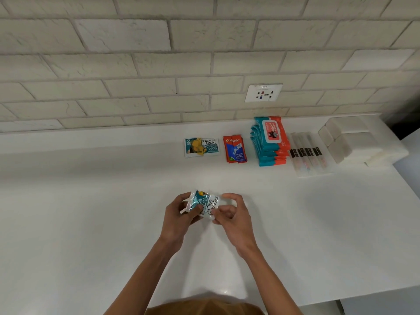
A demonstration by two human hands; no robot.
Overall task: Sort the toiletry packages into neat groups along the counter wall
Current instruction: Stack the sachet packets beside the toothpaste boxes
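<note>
1. The left hand (179, 214) had its fingers curled round the left, teal side of a small bundle of Cream Silk sachets (205, 205), with the thumb on the front.
2. The right hand (234, 214) pinched the white right edge of the bundle betw. thumb and fingers; the fingers were bent, not spread.
3. The bundle was in the near-middle of the white counter (91, 201). I cannot tell if it touched the top.
4. Its long axis ran approx. far to near, the yellow picture end pointing far, so the print read downwards. The bundle looked a bit crumpled.
5. Far along the brick wall (136, 64), left to right: a flat Cream Silk stack (201, 147), Colgate sachets (235, 150), wet-wipe packs (270, 142), clear-wrapped sticks (306, 153), and white blocks (354, 139).
6. These groups lay side by side w/ their long axes approx. far-near, except the Cream Silk stack, which lay left-right.
</note>
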